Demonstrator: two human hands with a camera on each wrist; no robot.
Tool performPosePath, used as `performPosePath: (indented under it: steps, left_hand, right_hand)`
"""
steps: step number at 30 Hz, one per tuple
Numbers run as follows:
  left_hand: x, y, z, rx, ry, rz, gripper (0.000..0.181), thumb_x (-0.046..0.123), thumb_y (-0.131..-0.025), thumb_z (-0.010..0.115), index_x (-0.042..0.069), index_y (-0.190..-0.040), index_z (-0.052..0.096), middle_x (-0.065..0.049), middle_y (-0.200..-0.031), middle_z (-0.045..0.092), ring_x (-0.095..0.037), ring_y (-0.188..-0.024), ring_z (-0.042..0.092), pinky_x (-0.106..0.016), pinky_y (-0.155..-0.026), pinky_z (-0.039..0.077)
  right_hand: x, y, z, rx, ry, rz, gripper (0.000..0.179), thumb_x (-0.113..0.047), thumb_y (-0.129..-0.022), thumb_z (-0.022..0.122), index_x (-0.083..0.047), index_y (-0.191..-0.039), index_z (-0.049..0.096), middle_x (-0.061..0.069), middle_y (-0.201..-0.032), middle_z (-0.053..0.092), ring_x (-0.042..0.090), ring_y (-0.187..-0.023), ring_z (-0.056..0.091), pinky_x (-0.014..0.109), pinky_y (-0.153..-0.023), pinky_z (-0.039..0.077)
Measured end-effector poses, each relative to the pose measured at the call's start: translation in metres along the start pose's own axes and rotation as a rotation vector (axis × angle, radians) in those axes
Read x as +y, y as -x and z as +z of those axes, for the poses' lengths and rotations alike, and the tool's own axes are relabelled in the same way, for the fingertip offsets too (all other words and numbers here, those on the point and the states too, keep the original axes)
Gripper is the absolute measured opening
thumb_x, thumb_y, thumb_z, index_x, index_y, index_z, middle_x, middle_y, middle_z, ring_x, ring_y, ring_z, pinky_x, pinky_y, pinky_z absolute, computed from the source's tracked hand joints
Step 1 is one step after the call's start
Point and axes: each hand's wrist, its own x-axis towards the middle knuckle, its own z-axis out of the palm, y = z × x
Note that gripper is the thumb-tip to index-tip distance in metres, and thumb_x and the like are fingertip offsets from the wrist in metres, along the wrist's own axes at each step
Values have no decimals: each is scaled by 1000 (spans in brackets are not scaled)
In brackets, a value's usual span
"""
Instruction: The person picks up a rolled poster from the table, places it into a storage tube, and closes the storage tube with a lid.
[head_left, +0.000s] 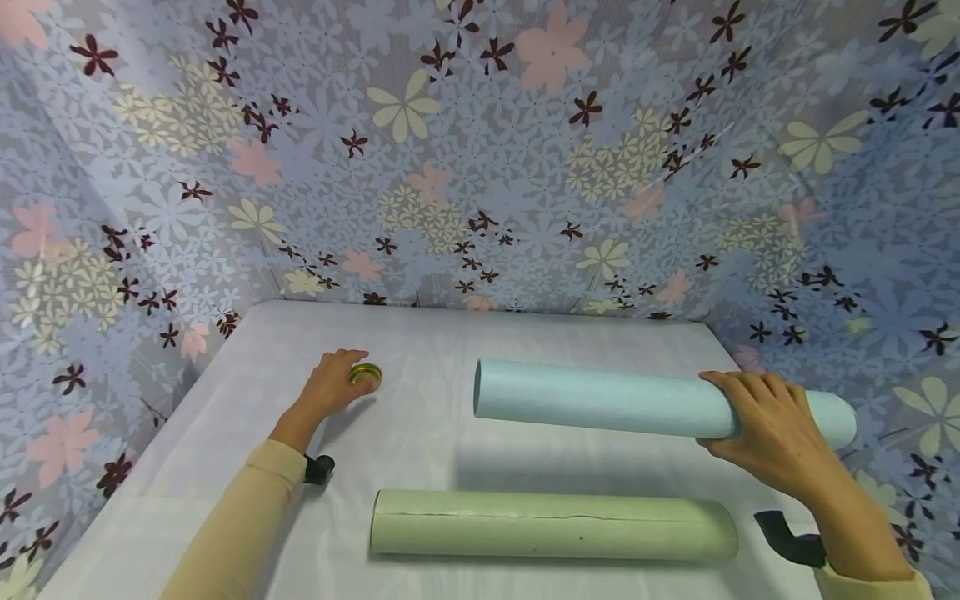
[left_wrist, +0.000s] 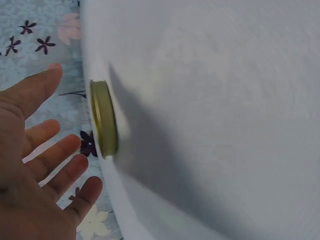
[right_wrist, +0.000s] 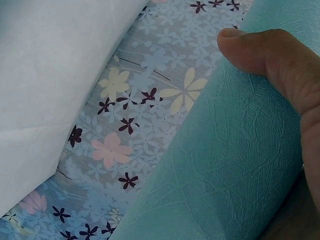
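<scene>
My left hand (head_left: 335, 385) reaches over the table's left side, beside a small round gold lid (head_left: 367, 367). In the left wrist view its fingers are spread and relaxed, with a gap to the lid (left_wrist: 105, 120), which rests on the white surface. At the right, my right hand (head_left: 772, 425) grips a light blue tube (head_left: 600, 400) near its right end. The tube is held raised above the table, nearly level, its open end facing left. In the right wrist view the thumb lies over the textured blue tube (right_wrist: 215, 145); the other fingers are mostly hidden.
A pale green tube (head_left: 555, 527) lies sideways along the front of the white-covered table (head_left: 420, 450). Flowered cloth (head_left: 480, 167) hangs behind the table and at both sides. Black straps with small mounts (head_left: 320, 469) sit on both wrists.
</scene>
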Motion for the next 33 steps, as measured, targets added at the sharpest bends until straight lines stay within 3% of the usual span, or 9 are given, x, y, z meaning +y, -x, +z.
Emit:
performPosePath:
  steps: [10,33]
  left_hand:
    - [-15,-5,8,-51,-110,-71,71,39,-85,67,0,-139,41,-28,-137,44,-47,-124,38,-62,-97,36]
    - [-15,-12,12,-76,-168,-70,72,42,-83,68,2,-139,43,-25,-136,47,-44,-119,40,-59,-92,35]
  right_hand:
    - [0,-1,1,2,-4,-2,96,-19,-44,90,-13,-130,50,17,-114,57,44,-99,47,58,-80,31]
    - [0,1,1,-19,-1,16,95,-23,-45,91,-12,-130,49,18,-115,57,42,-98,47,57,-80,30]
